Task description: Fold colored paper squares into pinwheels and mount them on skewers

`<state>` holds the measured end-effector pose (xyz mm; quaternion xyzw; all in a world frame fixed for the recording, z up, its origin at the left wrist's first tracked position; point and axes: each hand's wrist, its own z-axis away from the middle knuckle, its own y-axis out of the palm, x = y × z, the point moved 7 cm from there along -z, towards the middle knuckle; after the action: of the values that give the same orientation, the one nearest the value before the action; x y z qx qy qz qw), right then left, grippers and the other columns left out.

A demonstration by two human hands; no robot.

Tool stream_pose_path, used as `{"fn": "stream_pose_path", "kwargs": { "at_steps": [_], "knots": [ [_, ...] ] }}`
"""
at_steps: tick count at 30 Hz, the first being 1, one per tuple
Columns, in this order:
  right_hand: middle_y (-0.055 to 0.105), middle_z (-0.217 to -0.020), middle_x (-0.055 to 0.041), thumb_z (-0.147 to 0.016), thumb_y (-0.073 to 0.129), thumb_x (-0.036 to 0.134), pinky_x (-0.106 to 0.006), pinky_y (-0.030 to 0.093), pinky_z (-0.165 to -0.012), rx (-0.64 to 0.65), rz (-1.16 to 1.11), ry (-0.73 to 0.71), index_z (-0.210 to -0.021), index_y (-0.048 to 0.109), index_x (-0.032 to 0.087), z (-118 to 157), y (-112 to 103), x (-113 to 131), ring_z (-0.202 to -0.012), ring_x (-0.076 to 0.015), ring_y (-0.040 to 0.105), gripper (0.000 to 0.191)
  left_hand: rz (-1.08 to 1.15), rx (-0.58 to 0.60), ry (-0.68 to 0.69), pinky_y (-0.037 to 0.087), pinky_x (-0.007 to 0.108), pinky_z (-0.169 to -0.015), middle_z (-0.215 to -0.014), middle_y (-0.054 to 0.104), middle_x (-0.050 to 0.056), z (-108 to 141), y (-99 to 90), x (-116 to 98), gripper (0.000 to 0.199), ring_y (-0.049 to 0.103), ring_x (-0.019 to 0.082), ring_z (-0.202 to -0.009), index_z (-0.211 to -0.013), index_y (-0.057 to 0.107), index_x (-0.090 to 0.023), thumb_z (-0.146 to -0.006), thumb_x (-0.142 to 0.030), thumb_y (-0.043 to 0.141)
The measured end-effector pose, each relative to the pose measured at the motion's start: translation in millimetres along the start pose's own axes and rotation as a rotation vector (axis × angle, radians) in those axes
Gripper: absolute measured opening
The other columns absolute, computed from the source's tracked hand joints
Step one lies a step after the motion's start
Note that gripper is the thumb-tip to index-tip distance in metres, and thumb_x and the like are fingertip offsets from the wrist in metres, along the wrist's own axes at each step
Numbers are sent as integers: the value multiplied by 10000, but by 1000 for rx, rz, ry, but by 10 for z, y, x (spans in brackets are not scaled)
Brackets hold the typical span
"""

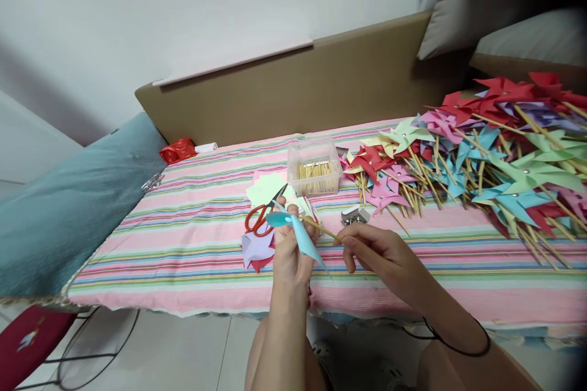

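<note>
My left hand [291, 247] is closed round a light blue paper pinwheel [304, 238], whose blades fold out in front of the palm. A thin wooden stick [323, 230] runs from the pinwheel to the right. The fingers of my right hand [367, 247] pinch the stick's far end. Just left of my left hand lie scissors with red handles [259, 220], beside a pale green paper stack [266, 189] and purple paper [257, 247]. A small box of metal pins [355, 215] sits behind my right hand.
A clear plastic box of sticks [314, 168] stands on the striped cloth [183, 232]. Many finished pinwheels [523, 171] are heaped at the right. At the far left are a red plastic bag [178, 151], a blue cushion [82, 201] and a red stool [34, 342].
</note>
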<state>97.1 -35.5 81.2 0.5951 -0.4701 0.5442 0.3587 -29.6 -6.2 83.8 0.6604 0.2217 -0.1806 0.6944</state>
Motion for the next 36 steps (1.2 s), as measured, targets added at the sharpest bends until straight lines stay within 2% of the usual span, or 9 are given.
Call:
{"fn": "stream_pose_path", "kwargs": {
  "at_steps": [7,11,15,22,28,32,36],
  "knots": [
    [593,-575,13,-942,446,407,-248,289,-480,1,6,-12,-843,614,204,10,2,-3,-499,-106,400,282,16,27,37,343,169,-459,-696,542,-64,-2,-12,-25,355,453,40,-481,-887,610,-282,-607,-211,818],
    [587,-570,18,-948,438,402,-243,277,-468,12,-21,-12,-839,604,200,10,19,-25,-481,-95,379,283,52,55,-3,350,142,-458,-679,529,-86,-8,-3,-11,415,456,21,-475,-877,597,-276,-562,-148,836],
    [583,-577,17,-947,441,406,-240,273,-464,24,-24,-3,-837,606,190,7,35,-21,-478,-91,372,293,47,101,-4,357,126,-452,-664,518,-101,-30,3,-18,416,458,11,-473,-881,577,-271,-574,-156,833],
    [567,-585,23,-930,480,375,-234,304,-490,-24,30,-25,-886,645,204,10,-20,33,-515,-99,399,242,36,125,18,397,127,-478,-671,538,-99,-50,-62,-22,455,479,22,-483,-893,568,-269,-555,-135,842],
    [558,-587,15,-896,539,340,-214,359,-498,-102,73,-79,-806,677,192,8,-99,88,-536,-97,461,221,-57,193,52,394,134,-491,-741,554,-86,-55,-95,-49,462,498,27,-518,-911,540,-279,-579,-134,827],
    [578,-593,13,-884,564,335,-201,391,-495,-143,120,-115,-858,717,204,21,-154,88,-547,-100,493,202,-151,210,96,409,136,-519,-838,576,-76,-73,-111,-74,519,523,25,-550,-968,529,-300,-584,-94,810],
    [607,-621,8,-886,568,304,-200,400,-479,-170,188,-186,-908,731,216,54,-219,121,-550,-103,520,187,-273,226,123,408,154,-506,-853,569,-60,-73,-83,-94,577,531,33,-537,-1069,497,-316,-609,-188,820]
  ]
}}
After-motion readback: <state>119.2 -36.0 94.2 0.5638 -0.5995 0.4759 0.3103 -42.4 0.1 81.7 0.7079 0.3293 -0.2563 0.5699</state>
